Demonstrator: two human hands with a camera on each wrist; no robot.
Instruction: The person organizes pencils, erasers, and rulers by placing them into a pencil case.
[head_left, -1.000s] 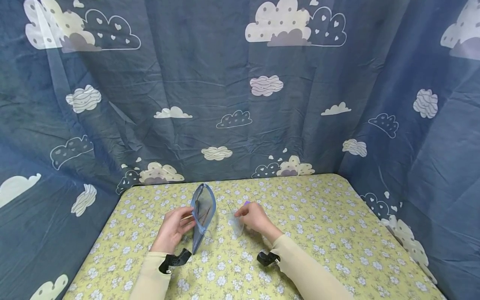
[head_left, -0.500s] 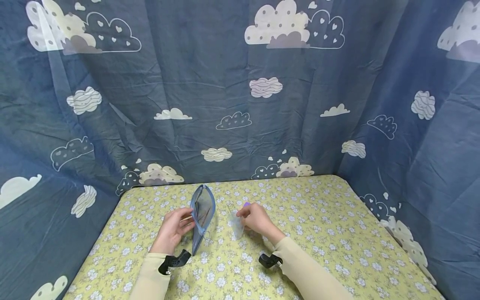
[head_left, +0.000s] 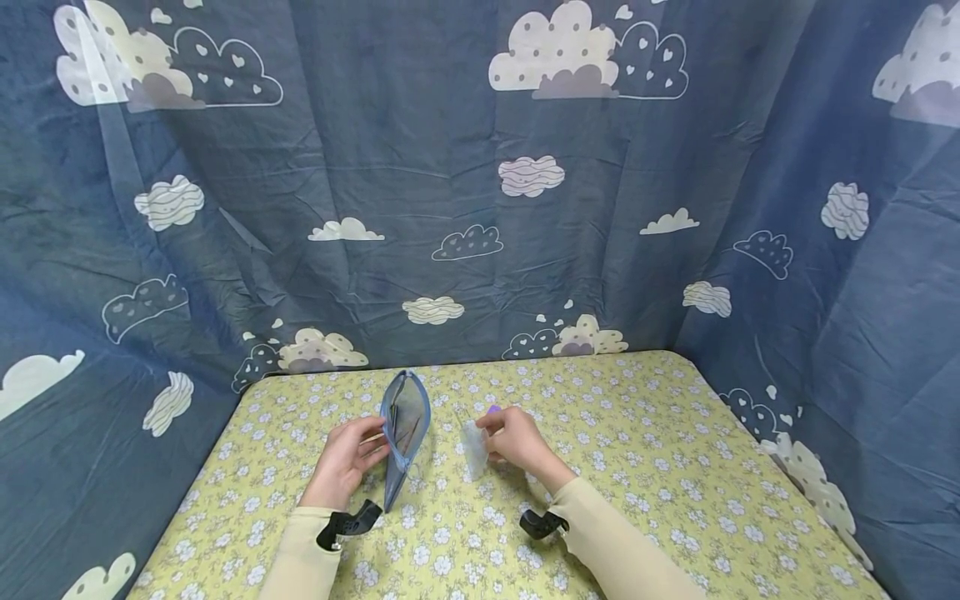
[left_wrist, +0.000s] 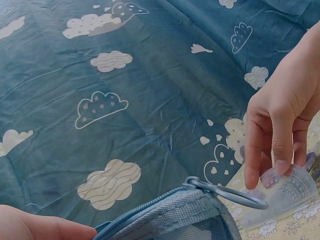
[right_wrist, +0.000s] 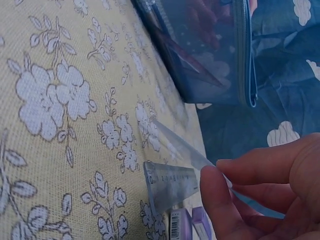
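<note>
My left hand [head_left: 345, 458] grips the rim of a blue see-through zip pencil case [head_left: 408, 417], whose mouth gapes open. Thin long items, one of them reddish like a pencil [right_wrist: 192, 62], show through its side. A ring pull [left_wrist: 240, 196] hangs from the zip. To the right of the case, my right hand [head_left: 517, 437] pinches a clear plastic protractor [left_wrist: 287, 192] between thumb and fingers. Its curved scale shows in the left wrist view, and it stands nearly edge-on in the right wrist view. My fingers hide part of it.
A clear ruler [right_wrist: 172, 185] lies on the flowered cloth [right_wrist: 55, 150] below my right hand. Beside it are two small purple-and-white blocks, one with a barcode [right_wrist: 179, 225]. A dark blue cloud-print curtain [head_left: 450, 167] hangs behind the table.
My right hand has shifted slightly right, and the protractor has turned so that more of its face shows in the head view. The left hand and pencil case stay nearly still.
</note>
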